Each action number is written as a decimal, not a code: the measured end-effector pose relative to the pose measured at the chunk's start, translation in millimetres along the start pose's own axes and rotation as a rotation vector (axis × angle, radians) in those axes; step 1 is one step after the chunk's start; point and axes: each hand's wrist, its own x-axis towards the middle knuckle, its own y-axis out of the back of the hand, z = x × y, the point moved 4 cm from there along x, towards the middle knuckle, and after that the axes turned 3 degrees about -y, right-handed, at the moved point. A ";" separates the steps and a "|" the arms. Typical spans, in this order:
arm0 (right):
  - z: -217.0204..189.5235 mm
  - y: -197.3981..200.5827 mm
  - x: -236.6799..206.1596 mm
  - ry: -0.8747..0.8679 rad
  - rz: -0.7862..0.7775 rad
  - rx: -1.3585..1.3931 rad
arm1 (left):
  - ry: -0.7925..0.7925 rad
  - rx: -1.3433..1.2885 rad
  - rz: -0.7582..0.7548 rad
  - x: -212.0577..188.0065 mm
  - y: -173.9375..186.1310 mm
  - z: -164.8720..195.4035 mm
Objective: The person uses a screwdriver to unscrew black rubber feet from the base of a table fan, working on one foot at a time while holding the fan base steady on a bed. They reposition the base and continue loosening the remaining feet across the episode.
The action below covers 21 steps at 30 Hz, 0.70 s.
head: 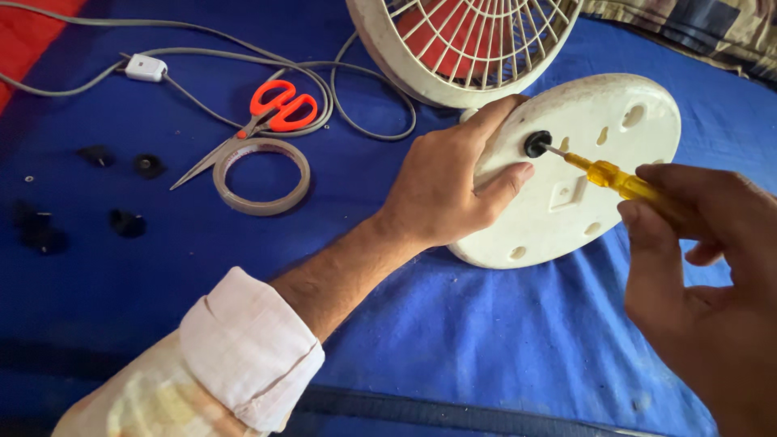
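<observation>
A white round fan base [583, 210] lies tipped up with its underside facing me on a blue cloth [453, 340]. My left hand [449, 182] grips its left rim, thumb pressed on the underside. My right hand [712, 283] holds a yellow-handled screwdriver [611, 174]. Its metal tip sits in a black round foot [537, 144] on the base. Behind the base stands the white fan grille [465, 53] with red blades inside.
Orange-handled scissors [267, 113] and a roll of clear tape [261, 176] lie at the left centre. A grey cord with a white inline switch [146, 68] loops across the back. Several small black parts [121, 222] are scattered at the far left.
</observation>
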 end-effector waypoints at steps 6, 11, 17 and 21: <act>-12.0 0.5 -3.0 -0.030 0.016 0.028 | -0.005 0.006 0.001 -0.1 2.7 1.8; -21.7 -1.9 -0.7 -0.065 0.030 0.101 | 0.013 0.006 0.003 0.5 2.8 0.9; -23.6 -1.8 6.2 -0.108 0.039 0.051 | 0.003 0.013 0.005 1.4 3.1 2.0; -22.0 -3.2 3.1 -0.246 0.054 0.125 | 0.005 0.012 0.001 1.2 3.3 2.3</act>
